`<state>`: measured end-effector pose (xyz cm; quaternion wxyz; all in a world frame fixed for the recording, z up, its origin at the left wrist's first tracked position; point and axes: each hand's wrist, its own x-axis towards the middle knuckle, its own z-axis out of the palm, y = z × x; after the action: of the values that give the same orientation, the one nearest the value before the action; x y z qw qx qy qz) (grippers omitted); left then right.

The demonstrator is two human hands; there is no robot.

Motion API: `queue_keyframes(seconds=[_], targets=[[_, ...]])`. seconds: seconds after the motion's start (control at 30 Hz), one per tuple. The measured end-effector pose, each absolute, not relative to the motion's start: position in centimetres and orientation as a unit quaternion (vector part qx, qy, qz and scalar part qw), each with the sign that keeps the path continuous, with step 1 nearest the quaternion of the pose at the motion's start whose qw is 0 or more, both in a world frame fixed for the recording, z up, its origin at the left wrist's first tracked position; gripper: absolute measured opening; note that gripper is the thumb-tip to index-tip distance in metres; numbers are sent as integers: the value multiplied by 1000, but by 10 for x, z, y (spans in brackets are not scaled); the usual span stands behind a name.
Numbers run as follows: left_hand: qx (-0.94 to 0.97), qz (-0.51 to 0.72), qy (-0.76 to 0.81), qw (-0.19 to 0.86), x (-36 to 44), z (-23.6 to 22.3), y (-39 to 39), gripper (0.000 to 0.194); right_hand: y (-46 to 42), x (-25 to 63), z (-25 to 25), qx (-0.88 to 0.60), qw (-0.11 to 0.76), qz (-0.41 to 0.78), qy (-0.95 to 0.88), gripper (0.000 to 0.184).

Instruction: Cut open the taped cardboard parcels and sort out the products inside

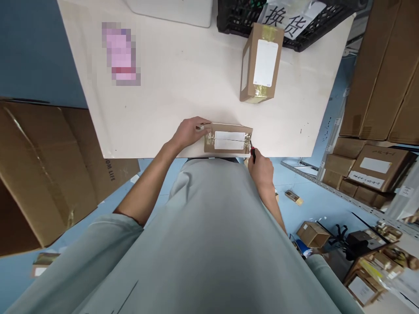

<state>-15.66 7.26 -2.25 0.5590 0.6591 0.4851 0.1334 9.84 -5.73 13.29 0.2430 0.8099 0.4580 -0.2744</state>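
A small cardboard box (209, 147) lies at the table's front edge, with a white label (225, 135) and yellowish tape on top. A dark line runs lengthwise across the label. My left hand (191, 133) grips the box's left end, fingers over its far left corner. In my right hand (262, 168) is a red and black utility knife (252, 151), its tip at the box's right end by the tape. Whether the blade is inside the tape is too small to tell.
Farther back on the white table (176, 78) stands a taped, labelled box (250, 89) against a black crate (229, 22). A pixelated pink item (121, 54) lies at left. Large cartons (49, 170) stand left; stacked boxes (373, 168) fill the right.
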Motion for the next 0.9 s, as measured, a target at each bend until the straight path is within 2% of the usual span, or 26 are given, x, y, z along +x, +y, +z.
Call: queue_keyframes(seconds=[0.07, 0.17, 0.2, 0.27, 0.43, 0.6, 0.77, 0.9], targets=[[647, 124, 453, 600, -160, -30, 72, 76, -58, 99, 121, 829, 206, -257, 453, 42], [660, 114, 394, 629, -163, -39, 61, 137, -62, 99, 101, 847, 160, -261, 435, 42], [668, 120, 381, 628, -163, -41, 55, 151, -64, 98, 95, 851, 149, -263, 429, 41], [684, 139, 368, 614, -162, -44, 44, 162, -68, 95, 85, 859, 130, -261, 422, 39], [719, 169, 363, 567, -158, -36, 32, 157, -72, 92, 75, 870, 93, -249, 415, 41], [731, 199, 390, 523, -163, 2, 36, 149, -65, 96, 80, 860, 12, -289, 420, 51], [760, 235, 401, 454, -161, 45, 43, 132, -54, 87, 91, 818, -97, -347, 447, 51], [777, 229, 413, 416, -150, 44, 46, 118, -45, 76, 101, 786, -141, -382, 466, 52]])
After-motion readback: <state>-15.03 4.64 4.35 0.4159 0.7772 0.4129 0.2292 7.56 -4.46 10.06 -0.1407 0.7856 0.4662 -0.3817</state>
